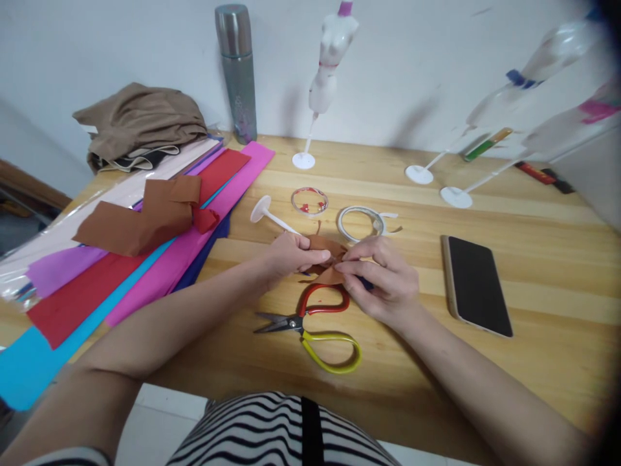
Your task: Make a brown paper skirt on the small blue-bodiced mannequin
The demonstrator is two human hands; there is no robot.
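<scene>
My left hand [294, 254] is closed around a small dress form lying on its side, with its white stand [276, 221] pointing to the upper left. Brown cloth-like material [323, 243] is wrapped about the form, and most of the body is hidden by it and my fingers. The fingertips of my right hand [383, 275] pinch this brown material from the right side. A bit of dark blue shows under the right fingers. Just below both hands lie scissors [294, 323] with one red and one yellow handle, blades slightly apart.
Behind my hands lie a roll of white tape [343, 228] and a clear ring with red bits [310, 214]. A phone [478, 285] is at right. Coloured strips [160, 272] with a brown piece [140, 223] cover the left. Dress forms [323, 90] and a flask [241, 97] stand behind.
</scene>
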